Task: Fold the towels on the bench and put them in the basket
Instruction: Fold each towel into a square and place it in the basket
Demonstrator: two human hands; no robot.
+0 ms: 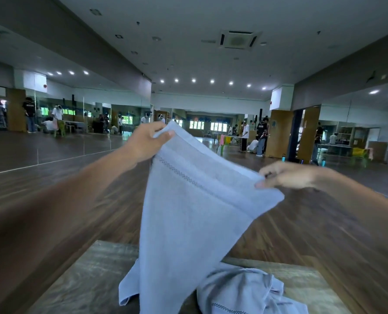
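Note:
A light blue towel hangs in the air in front of me, held up by its top edge. My left hand pinches the upper left corner, and my right hand, blurred, pinches the top edge lower and to the right. The towel's bottom drapes down onto the wooden bench. A second light blue towel lies crumpled on the bench at the lower right. No basket is in view.
Dark wooden floor stretches ahead in a large hall with mirrored walls. Several people stand far off near tables and green chairs. A wooden pillar stands at the right.

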